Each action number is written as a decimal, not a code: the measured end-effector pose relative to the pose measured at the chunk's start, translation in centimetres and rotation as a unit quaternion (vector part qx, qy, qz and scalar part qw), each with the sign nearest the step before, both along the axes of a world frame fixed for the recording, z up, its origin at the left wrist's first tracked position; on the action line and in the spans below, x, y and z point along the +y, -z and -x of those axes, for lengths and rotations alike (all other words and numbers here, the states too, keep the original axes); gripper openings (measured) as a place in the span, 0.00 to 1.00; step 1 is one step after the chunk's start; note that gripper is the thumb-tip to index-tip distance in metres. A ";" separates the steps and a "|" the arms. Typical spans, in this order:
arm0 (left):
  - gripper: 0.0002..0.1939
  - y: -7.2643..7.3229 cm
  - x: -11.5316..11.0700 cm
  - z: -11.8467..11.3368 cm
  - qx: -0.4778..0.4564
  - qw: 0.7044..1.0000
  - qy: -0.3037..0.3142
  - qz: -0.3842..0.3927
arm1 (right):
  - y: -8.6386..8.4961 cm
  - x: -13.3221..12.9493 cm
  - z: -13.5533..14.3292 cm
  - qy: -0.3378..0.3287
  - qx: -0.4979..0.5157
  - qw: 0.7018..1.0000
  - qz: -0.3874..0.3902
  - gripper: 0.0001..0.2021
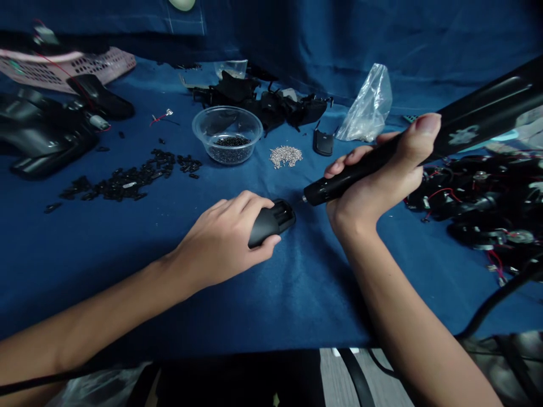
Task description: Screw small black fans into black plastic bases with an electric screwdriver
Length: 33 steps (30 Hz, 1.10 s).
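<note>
My left hand [227, 237] is closed over a rounded black plastic housing [265, 227] on the blue cloth; an open recess shows at its right end. My right hand [382, 178] grips a black electric screwdriver [365, 172], thumb lying along its top. The screwdriver's bit points left, a short gap from the housing's open end and not touching it. Beyond the hands lies a pile of small silver screws [286, 156]. A clear plastic bowl [227, 127] with tiny black pieces stands left of that pile.
Small black plastic parts [127, 180] are scattered at left, with larger black housings [46, 124] and a pink basket [85, 65] behind. Black parts [271, 102] and a clear plastic bag [368, 104] lie at the back. Wired black assemblies [487, 206] crowd the right side.
</note>
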<state>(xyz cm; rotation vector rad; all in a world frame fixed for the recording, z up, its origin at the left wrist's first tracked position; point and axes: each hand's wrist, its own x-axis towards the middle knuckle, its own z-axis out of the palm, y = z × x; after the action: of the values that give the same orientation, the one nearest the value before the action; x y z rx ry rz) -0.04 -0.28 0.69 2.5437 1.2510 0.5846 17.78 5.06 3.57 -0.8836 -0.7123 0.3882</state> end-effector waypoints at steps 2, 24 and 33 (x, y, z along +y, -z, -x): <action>0.21 -0.8 0.5 0.3 0.026 0.999 0.026 0.027 | -0.2 0.1 -0.4 -0.005 0.025 1.000 0.013 0.19; 0.11 -4.1 4.1 -7.6 0.293 0.956 -0.019 0.003 | 0.1 1.1 -3.9 -0.038 0.158 0.986 0.017 0.24; 0.11 -3.7 3.5 -7.9 0.272 0.962 0.005 -0.030 | -0.5 0.6 -3.6 -0.052 0.157 0.986 0.003 0.23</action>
<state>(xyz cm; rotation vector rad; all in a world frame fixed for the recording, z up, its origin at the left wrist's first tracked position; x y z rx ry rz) 7.83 3.17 4.43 2.8678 1.3896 -0.1016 21.38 5.69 4.02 -0.7700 -0.4660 0.6087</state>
